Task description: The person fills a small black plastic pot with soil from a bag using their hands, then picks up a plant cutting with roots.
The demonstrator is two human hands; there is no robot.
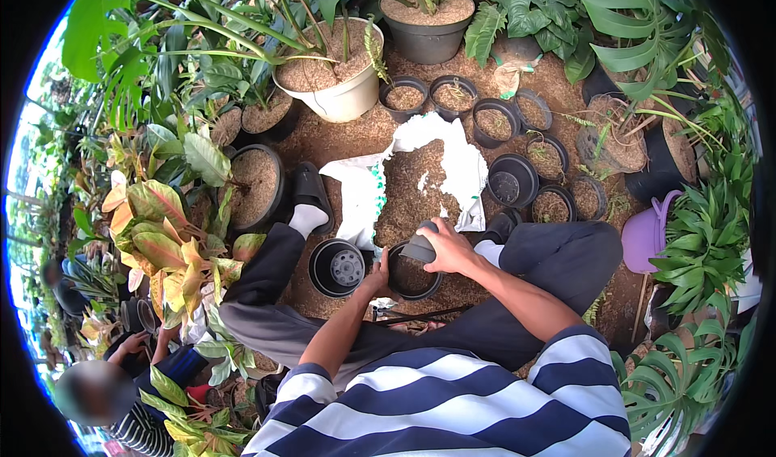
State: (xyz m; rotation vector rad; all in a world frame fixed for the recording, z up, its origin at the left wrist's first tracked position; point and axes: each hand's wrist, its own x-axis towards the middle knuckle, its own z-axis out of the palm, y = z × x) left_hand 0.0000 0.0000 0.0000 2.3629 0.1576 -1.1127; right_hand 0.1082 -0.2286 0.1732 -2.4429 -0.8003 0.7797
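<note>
A small dark grey cup-like container (419, 245) is in my right hand (451, 248), with the fingers wrapped round it. It is tilted over a round black plant pot (415, 292) that has brown potting mix inside. My left hand (375, 276) grips this pot's left rim; some of its fingers are hidden. Just left of that hand stands a bare black pot (314, 268) with drainage holes in its base. Beyond my hands lies an opened white sack (349, 204) with loose brown mix spread in its middle.
Several small black pots with mix stand right of the sack, near a bare black pot (512, 180). A large white pot (333, 105) and a grey pot (428, 38) hold tall plants. A purple container (644, 239) stands at right. Another person (166, 368) sits lower left among plants.
</note>
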